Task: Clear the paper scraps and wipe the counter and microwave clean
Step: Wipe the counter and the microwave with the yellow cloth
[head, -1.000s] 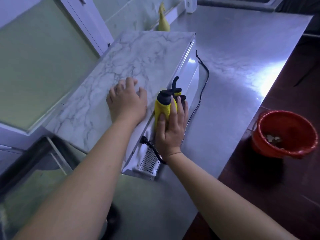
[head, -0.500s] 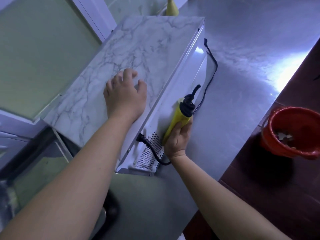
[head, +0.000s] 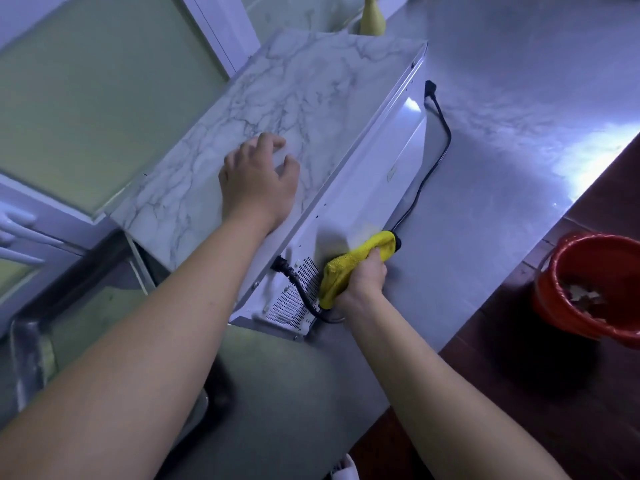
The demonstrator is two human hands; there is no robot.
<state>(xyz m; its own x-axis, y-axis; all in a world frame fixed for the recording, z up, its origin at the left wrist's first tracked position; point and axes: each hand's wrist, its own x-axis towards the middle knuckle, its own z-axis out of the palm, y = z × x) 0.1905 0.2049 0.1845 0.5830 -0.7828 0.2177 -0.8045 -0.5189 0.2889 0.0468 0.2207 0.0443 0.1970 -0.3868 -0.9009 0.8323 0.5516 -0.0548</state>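
In the head view, the left hand (head: 258, 183) lies palm down on the marble-patterned top of the microwave (head: 311, 98), its fingers loosely spread, bent a little at the tips and holding nothing. The right hand (head: 362, 284) is clenched round a bunched yellow cloth (head: 349, 265). The cloth sticks out of the fist above the knuckles and below the thumb side, and it is pressed against the microwave's white upright panel, just beside the vent grille (head: 294, 299). A black power cord (head: 429, 168) leaves the panel by the grille and loops along the steel counter (head: 502, 98). A red bucket (head: 588, 289) stands on the dark floor beyond the counter edge, with paper scraps (head: 581, 296) inside it.
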